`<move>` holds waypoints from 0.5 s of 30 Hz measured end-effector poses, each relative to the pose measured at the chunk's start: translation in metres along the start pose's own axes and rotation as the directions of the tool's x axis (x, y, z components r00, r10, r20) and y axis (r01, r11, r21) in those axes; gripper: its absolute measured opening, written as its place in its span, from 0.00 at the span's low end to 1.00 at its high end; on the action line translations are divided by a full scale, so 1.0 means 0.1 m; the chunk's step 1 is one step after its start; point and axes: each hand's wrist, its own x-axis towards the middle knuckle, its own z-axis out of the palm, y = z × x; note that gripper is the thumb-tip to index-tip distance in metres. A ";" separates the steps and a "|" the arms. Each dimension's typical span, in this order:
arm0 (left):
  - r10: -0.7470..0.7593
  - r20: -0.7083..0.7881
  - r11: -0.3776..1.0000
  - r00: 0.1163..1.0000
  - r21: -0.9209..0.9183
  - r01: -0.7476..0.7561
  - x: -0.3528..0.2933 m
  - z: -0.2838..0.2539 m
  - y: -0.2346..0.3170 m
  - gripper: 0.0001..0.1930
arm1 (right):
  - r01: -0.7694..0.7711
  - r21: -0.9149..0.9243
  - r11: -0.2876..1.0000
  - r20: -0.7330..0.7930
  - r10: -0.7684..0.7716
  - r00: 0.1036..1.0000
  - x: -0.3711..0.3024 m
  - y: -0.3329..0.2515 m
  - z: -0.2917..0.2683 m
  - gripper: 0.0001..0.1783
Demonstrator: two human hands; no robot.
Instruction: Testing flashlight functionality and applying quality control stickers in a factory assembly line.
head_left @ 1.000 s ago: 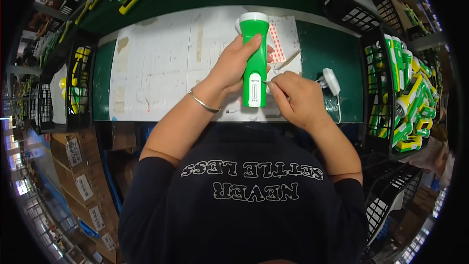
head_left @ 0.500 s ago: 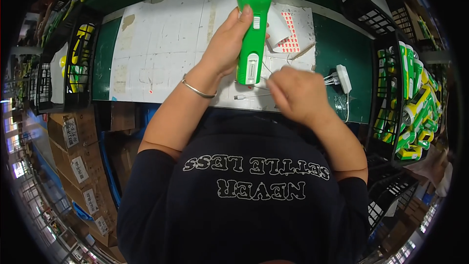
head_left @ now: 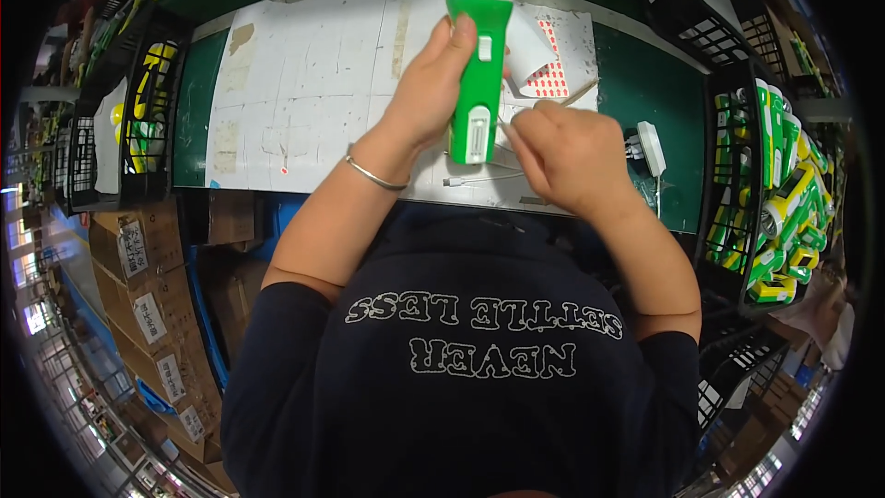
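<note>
My left hand point(head_left: 433, 74) is wrapped round a green flashlight point(head_left: 477, 83) with a white head rim, its thumb lying beside the white switch. The flashlight is held above the white work sheet, head pointing away from me. Its lower end has a white panel. My right hand point(head_left: 573, 152) is closed in a pinch close to the flashlight's lower right side; what its fingers hold is hidden. A thin brownish stick point(head_left: 583, 90) shows just beyond that hand, and I cannot tell whether it is gripped. A white cable point(head_left: 479, 180) lies below the flashlight.
A sheet of red arrow stickers point(head_left: 551, 83) with curled white backing lies beyond my right hand. A white charger point(head_left: 651, 149) sits on the green table point(head_left: 636, 74). Black crates of flashlights stand at right point(head_left: 708, 231) and left point(head_left: 88, 157). Cardboard boxes point(head_left: 138, 286) are stacked lower left.
My right hand has moved slightly and turned, its fingertips now closer to the flashlight's lower side. The flashlight has shifted only a little in my left hand.
</note>
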 end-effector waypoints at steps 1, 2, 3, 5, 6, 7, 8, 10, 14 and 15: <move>-0.018 -0.009 1.000 1.000 0.008 0.018 -0.01 0.03 -0.04 0.23 | -0.004 -0.004 1.000 -0.005 0.004 1.000 0.02 0.00 0.02 0.09; -0.035 -0.018 0.999 0.999 0.017 0.035 -0.03 0.06 -0.07 0.23 | -0.013 -0.027 1.000 0.007 0.013 1.000 0.03 0.00 0.05 0.08; -0.034 -0.015 0.999 0.999 0.034 0.034 -0.06 0.09 -0.08 0.23 | -0.021 -0.052 0.998 0.021 0.022 1.000 0.03 -0.01 0.07 0.07; -0.034 -0.003 0.999 0.999 0.016 0.034 -0.08 0.11 -0.05 0.23 | -0.016 -0.099 0.995 0.032 0.019 0.999 0.03 -0.04 0.07 0.08; -0.050 -0.008 0.999 0.999 -0.004 0.050 -0.08 0.09 -0.06 0.24 | 0.033 -0.054 0.998 0.065 -0.029 0.997 0.03 -0.03 0.06 0.08; -0.058 -0.013 0.998 0.998 -0.004 0.058 -0.08 0.08 -0.07 0.24 | 0.080 -0.006 0.997 0.095 -0.079 0.992 0.04 -0.01 0.05 0.09; -0.079 -0.036 0.996 0.996 -0.029 0.078 -0.06 0.05 -0.08 0.25 | 0.079 0.003 0.997 0.100 -0.078 0.992 0.03 -0.01 0.01 0.09; -0.074 -0.055 0.995 0.996 -0.064 0.071 -0.06 -0.07 -0.12 0.29 | 0.131 0.226 0.965 0.201 -0.178 0.963 -0.06 -0.07 -0.08 0.08; -0.097 -0.134 0.985 0.986 -0.156 0.076 0.01 -0.14 -0.06 0.34 | 0.191 0.351 0.917 0.176 -0.265 0.948 -0.24 -0.19 0.00 0.12; -0.085 -0.141 0.980 0.986 -0.190 0.057 0.01 -0.12 -0.05 0.34 | 0.206 0.323 0.924 0.134 -0.260 0.956 -0.23 -0.20 0.01 0.14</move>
